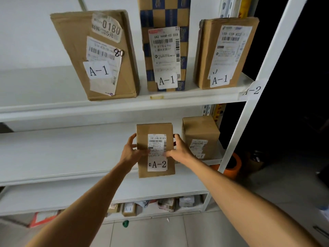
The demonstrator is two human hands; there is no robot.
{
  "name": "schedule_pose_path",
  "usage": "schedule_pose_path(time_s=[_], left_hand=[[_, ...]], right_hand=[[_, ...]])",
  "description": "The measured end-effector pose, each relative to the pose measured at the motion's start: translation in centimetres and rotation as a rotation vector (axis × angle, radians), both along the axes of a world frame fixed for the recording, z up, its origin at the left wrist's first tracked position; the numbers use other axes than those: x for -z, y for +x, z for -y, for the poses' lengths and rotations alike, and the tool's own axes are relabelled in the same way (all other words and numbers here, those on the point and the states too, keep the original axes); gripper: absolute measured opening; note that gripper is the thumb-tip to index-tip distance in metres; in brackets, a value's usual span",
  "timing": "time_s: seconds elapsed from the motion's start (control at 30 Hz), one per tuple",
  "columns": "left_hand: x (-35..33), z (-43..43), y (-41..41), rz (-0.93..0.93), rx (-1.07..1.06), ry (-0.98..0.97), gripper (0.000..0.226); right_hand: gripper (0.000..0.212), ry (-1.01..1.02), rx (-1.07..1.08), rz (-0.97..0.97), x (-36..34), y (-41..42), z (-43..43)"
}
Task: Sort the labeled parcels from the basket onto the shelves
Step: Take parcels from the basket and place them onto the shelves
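A-2 parcel (156,157) upright, centre frame, at front edge of middle shelf (71,157). Left hand (132,148) grips its left side, right hand (178,148) its right side, fingers curled round edges. A-1 parcel (201,134) just right of it.

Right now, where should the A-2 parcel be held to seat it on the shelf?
By its two long side edges, coming from the front, as the left hand and right hand do. The A-2 parcel stands upright, taller than wide, label forward; the brown box close on its right leaves only a narrow gap there.
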State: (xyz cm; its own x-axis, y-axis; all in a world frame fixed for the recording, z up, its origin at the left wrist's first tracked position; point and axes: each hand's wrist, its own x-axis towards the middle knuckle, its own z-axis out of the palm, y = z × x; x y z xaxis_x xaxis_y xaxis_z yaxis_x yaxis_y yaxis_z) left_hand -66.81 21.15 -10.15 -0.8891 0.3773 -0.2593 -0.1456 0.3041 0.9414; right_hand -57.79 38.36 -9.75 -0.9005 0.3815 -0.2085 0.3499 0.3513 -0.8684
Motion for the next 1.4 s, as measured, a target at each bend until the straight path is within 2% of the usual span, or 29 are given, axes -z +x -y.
schedule_pose_path(time_s=[0.1, 0.23, 0.37, 0.57, 0.77, 0.83, 0.93, 1.1, 1.4], left_hand=[[0.4, -0.7, -1.6, -0.011, -0.040, 0.030, 0.103], [0.4, -1.2, -2.0, 0.013, 0.014, 0.061, 0.077], [1.5, -1.3, -2.5, 0.032, 0.036, 0.057, 0.074], [2.3, -1.4, -3.1, -0.015, 0.078, 0.056, 0.076], [2.3, 0.2, -2.6, -0.036, 0.050, 0.072, 0.079], [2.0, 0.8, -2.8, -0.028, 0.062, 0.064, 0.080], [1.4, 1.2, -2.9, 0.007, 0.122, 0.049, 0.082], [1.2, 0.8, -2.7, 0.012, 0.166, 0.009, 0.084], [1.2, 0.0, -2.2, 0.009, 0.210, -0.023, 0.094]], right_hand=[[0.067, -0.017, 0.037, -0.001, 0.6, -1.7, -0.4], [0.076, -0.010, 0.097, 0.035, 1.4, -3.1, -0.3], [0.099, -0.021, 0.070, 0.139, 1.7, -3.6, -0.6], [0.111, -0.068, 0.061, 0.196, 2.4, -4.2, -0.9], [0.111, -0.072, 0.003, 0.202, 2.3, -4.7, 0.5], [0.108, -0.047, -0.019, 0.198, 2.2, -4.8, 1.0], [0.090, -0.025, -0.009, 0.194, 2.3, -4.8, 1.1], [0.092, 0.000, 0.000, 0.203, 2.0, -4.2, 1.0], [0.063, 0.045, 0.005, 0.197, 2.0, -3.3, -0.3]])
